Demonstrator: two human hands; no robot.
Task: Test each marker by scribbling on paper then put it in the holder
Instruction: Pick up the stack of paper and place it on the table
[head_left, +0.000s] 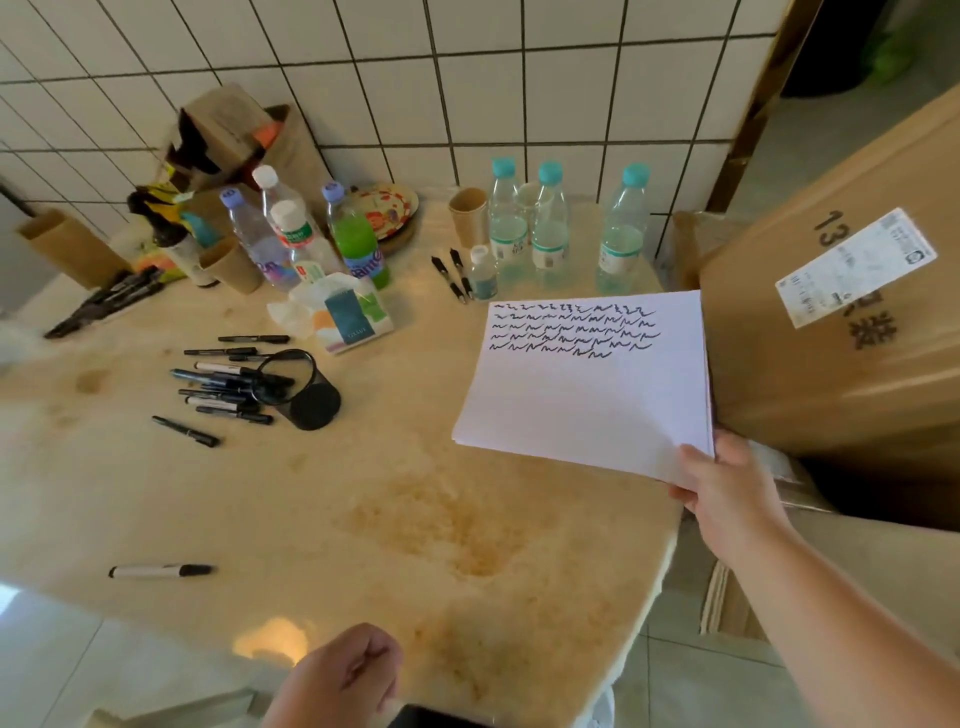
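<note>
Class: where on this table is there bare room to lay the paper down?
Bare middle of the table, between the tipped holder and the paper in the right hand. Crowded: back edge with bottles, and markers by the holder.

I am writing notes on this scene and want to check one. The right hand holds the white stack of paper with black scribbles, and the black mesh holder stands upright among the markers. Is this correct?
Not fully. The black mesh pen holder lies tipped on its side, not upright, with black markers spilling from its mouth, as the head view shows. The right hand does hold the white scribbled paper stack.
</note>
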